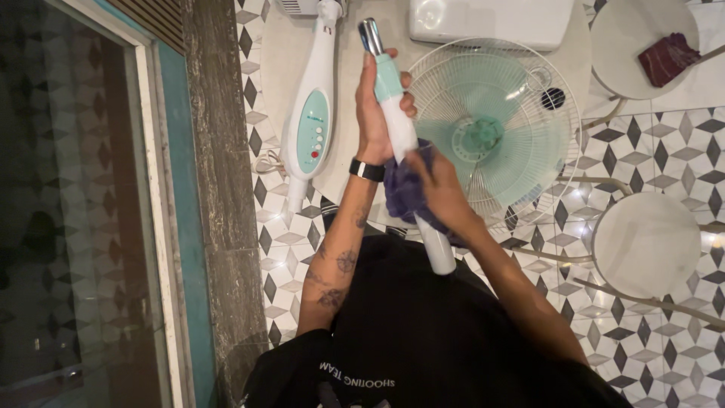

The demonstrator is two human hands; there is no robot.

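We are looking down from the head cam at a person w/ two bare hands working over a round white table (294,60). The left hand (374,113) is gripping a fan pole (399,132), fingers wrapped tight round its upper part, just below the pale green collar and chrome tip; a black wristband (366,169) is sitting on that wrist, and the forearm is showing tattoos. The pole is white, tilting slightly, its chrome end pointing away from the person twd the top of frame and its lower end hanging over the black shirt (423,332). The right hand (438,193) is pressing a purple cloth (404,189) against the pole's mid section, fingers closed together on the cloth; the cloth is bunching round the shaft, so we cannot tell how far it is wrapping behind. Just beside the pole, on the right, a fan head (491,128) is lying face-up on the table, white wire guard over pale green blades. To the left of the left hand, apart from it, a white control column (311,113) w/ a green button panel is lying along the table edge. A white boxy part (491,21) is resting at the top, touching or v. near the guard rim; we cannot tell which. Two round white stools (646,242) are standing at right on the patterned diamond-tile floor (664,151), the upper one carrying a dark red item (668,57). A dark stone strip (219,151) and glass pane are running down the left side.
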